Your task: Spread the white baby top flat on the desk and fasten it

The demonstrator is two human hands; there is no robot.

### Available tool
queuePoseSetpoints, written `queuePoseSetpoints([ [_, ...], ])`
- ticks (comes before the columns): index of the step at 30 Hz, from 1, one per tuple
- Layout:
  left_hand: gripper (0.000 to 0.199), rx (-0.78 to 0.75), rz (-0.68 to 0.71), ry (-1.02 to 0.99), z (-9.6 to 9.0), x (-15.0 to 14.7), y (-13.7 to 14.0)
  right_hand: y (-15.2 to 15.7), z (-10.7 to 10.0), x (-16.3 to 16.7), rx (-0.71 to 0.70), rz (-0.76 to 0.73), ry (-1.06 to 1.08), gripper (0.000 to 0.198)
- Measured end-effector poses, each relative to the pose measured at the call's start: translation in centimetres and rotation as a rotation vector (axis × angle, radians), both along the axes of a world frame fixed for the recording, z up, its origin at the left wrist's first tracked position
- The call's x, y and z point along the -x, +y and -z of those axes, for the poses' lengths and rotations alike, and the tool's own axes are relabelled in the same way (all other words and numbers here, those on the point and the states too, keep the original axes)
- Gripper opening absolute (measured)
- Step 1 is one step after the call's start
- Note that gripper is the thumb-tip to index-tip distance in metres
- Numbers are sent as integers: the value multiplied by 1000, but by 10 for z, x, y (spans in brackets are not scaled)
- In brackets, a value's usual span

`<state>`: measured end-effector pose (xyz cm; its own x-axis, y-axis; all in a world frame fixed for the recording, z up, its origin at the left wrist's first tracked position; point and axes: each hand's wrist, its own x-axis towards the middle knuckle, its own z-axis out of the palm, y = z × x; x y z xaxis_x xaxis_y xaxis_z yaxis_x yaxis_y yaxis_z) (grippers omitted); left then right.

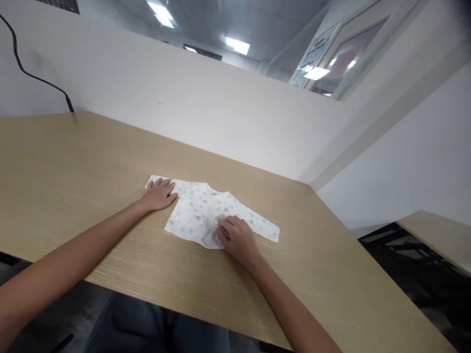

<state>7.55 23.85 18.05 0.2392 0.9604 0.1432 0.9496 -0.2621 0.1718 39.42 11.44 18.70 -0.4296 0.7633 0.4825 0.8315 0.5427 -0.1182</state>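
A small white baby shirt (191, 211) with long sleeves and a scattered print lies spread on the wooden table, its neckline facing away from me. My left hand (159, 195) rests flat on the sleeve at the left, fingers spread. At the lower middle of the shirt, my right hand (237, 238) has its fingers curled in a pinch on the front edge of the cloth. That hand covers part of the shirt's lower right side. The right-hand sleeve stretches out beyond it, untouched.
The table (110, 147) meets a low white partition (206, 103) at the back. A black cable (40, 80) hangs down to the table's far left. Another wooden surface (437, 235) stands beyond the right edge, with a dark gap between.
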Motion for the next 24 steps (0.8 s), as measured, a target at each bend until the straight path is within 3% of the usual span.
queuePoseSetpoints([
  [7,65,15,9,-12,1,0,0,-17,-29,1,40,-102,411,16],
  [11,63,-18,28,-8,3,2,2,-31,-47,-2,316,-388,216,13],
  [13,63,-27,34,-9,4,3,2,-29,-48,-8,374,-397,177,13],
  [15,62,-39,34,-7,4,3,2,-21,-43,-18,316,-281,246,17],
  [19,57,-117,122,-27,3,0,-1,9,-16,-50,134,102,323,38],
  [24,63,-42,283,-52,4,-6,-5,41,21,-96,305,334,89,69],
])
